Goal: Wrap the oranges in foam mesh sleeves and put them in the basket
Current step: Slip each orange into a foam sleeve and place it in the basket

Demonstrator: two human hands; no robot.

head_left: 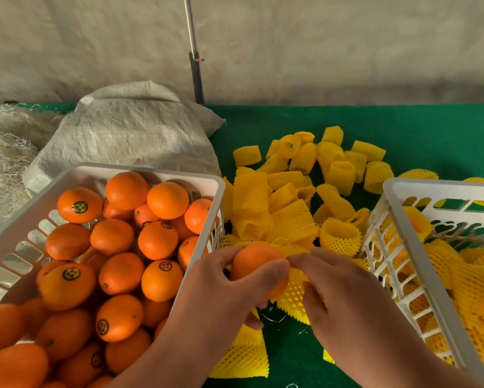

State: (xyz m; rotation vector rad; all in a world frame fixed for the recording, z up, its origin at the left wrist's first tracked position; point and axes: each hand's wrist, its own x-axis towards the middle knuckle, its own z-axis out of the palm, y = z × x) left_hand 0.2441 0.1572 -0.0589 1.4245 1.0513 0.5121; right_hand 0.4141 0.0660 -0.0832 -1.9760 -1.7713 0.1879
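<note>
Midway between the two white baskets, the left hand (221, 287) grips an orange (256, 264), fingers curled round it. Opposite, the right hand (344, 287) pinches a yellow foam mesh sleeve (294, 295) half over the fruit, above the green table (431, 130).

2 baskets (218, 191) flank sleeve-strewn gap (288, 357) — narrow

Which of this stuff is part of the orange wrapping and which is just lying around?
In the job: held orange, its sleeve, loose sleeves, bare-orange basket, wrapped-orange basket, left hand, right hand.
Lying about: woven sack, straw, pole.
</note>
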